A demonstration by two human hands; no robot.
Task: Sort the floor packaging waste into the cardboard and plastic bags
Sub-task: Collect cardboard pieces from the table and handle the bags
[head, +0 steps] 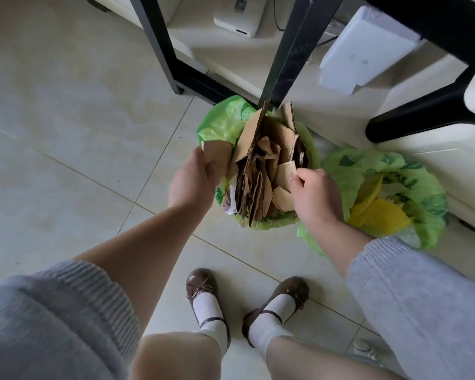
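A green plastic bag (222, 119) stands on the floor under a black table leg, stuffed with several upright pieces of brown cardboard (261, 171). My left hand (191, 178) grips a flat cardboard piece (215, 154) at the bag's left rim. My right hand (314, 194) pinches a small cardboard piece (285, 174) at the bag's right side. To the right, a second green bag (428, 193) lies open and holds yellow plastic packaging (381, 215).
Black table legs (288, 50) rise just behind the cardboard bag, with a black chair base (422, 116) at right. White foam blocks (365, 48) lean against the cabinet behind. My two brown shoes (202, 287) stand on pale tiles.
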